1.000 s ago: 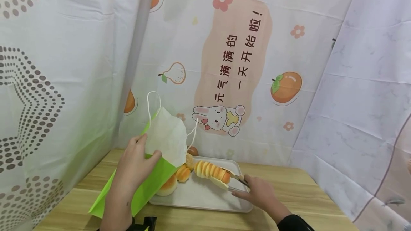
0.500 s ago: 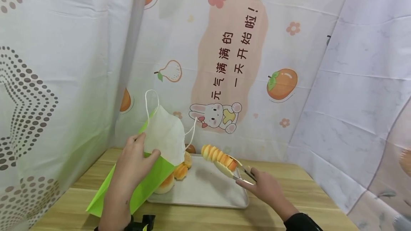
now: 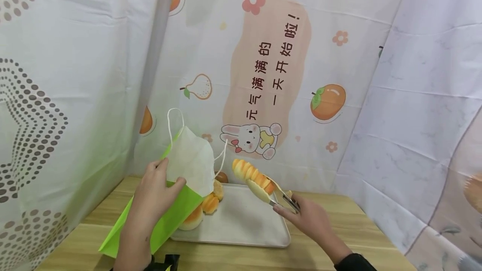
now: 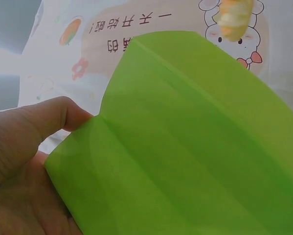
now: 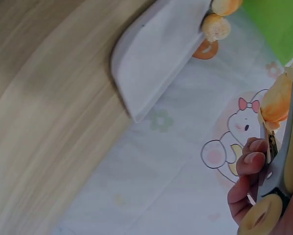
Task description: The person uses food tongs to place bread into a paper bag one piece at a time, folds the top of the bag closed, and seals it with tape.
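My left hand (image 3: 152, 200) grips the rim of a green bag (image 3: 177, 214) with a white inside and white cord handles; the bag leans with its mouth up and to the right. Seen from the left wrist, the thumb lies at the edge of the green side (image 4: 175, 137). In my right hand (image 3: 310, 217) are tongs (image 3: 260, 192) with pale tips and metal arms. Pinched between the tips, a long ridged bread roll (image 3: 248, 172) hangs above the tray, right of the bag's mouth. The right wrist view shows fingers wrapped around the tongs (image 5: 283, 171).
A white tray (image 3: 248, 227) lies on the wooden table (image 3: 350, 229). On its left side sit a round bun (image 3: 193, 219), a small ridged bread (image 3: 210, 204) and another piece of bread (image 3: 217, 190), partly behind the bag. A printed curtain (image 3: 203, 45) hangs behind.
The tongs have lifted the bread roll up off the tray, and it is slightly further left than half a second ago. The left hand and bag have stayed nearly still.
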`<move>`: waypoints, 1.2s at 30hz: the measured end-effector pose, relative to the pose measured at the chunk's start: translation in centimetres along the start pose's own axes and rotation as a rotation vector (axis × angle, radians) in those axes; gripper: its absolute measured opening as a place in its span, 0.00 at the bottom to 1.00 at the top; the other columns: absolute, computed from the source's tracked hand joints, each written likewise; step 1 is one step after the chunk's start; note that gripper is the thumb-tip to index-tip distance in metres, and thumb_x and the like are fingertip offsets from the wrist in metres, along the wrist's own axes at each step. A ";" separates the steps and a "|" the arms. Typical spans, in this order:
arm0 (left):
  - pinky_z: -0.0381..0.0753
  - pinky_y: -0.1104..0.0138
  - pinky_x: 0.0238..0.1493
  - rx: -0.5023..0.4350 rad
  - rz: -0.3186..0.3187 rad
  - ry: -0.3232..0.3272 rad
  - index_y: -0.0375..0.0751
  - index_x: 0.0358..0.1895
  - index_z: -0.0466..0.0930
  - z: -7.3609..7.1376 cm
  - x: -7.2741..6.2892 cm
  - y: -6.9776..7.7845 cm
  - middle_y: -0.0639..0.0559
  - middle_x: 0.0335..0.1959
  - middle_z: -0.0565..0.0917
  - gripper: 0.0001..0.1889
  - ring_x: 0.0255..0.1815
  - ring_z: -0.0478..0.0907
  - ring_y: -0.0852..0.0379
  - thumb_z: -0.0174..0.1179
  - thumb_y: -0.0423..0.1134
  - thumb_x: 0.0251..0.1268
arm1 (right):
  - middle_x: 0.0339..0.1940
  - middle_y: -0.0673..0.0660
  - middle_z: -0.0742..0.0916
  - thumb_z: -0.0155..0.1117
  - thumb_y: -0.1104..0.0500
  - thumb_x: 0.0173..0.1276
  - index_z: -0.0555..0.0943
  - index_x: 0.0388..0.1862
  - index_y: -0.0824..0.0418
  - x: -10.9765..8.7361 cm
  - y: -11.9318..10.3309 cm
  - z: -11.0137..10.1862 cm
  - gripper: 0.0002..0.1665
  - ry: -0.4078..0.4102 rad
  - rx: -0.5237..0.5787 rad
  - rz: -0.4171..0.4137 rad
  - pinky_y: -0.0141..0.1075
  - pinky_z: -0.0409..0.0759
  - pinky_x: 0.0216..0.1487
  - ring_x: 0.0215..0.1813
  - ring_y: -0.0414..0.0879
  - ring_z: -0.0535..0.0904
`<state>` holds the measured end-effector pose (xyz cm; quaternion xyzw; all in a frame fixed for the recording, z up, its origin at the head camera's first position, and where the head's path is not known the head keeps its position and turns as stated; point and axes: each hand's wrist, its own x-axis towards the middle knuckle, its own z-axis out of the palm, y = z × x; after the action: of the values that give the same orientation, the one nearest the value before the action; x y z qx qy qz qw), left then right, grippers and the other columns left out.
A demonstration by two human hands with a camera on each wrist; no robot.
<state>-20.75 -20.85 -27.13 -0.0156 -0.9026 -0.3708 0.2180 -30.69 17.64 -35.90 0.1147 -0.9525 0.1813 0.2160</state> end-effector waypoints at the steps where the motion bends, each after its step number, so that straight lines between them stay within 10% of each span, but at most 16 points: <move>1: 0.73 0.36 0.59 -0.001 0.000 0.001 0.22 0.76 0.54 0.0 0.0 0.0 0.24 0.74 0.58 0.39 0.68 0.66 0.24 0.57 0.43 0.70 | 0.15 0.45 0.69 0.70 0.27 0.57 0.73 0.25 0.50 0.1 -0.2 -0.2 0.30 0.009 0.000 -0.006 0.34 0.58 0.20 0.18 0.39 0.64; 36: 0.70 0.34 0.61 -0.002 0.004 0.033 0.19 0.75 0.53 -0.6 -0.1 -0.5 0.21 0.72 0.58 0.41 0.67 0.65 0.22 0.59 0.43 0.69 | 0.14 0.42 0.68 0.70 0.32 0.61 0.74 0.28 0.49 -0.3 -7.6 -5.6 0.26 0.210 0.006 -0.170 0.33 0.60 0.19 0.16 0.37 0.63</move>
<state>-20.47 -21.66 -27.12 -0.0113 -0.8986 -0.3714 0.2334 -26.06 12.98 -29.08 0.1757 -0.9110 0.1761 0.3289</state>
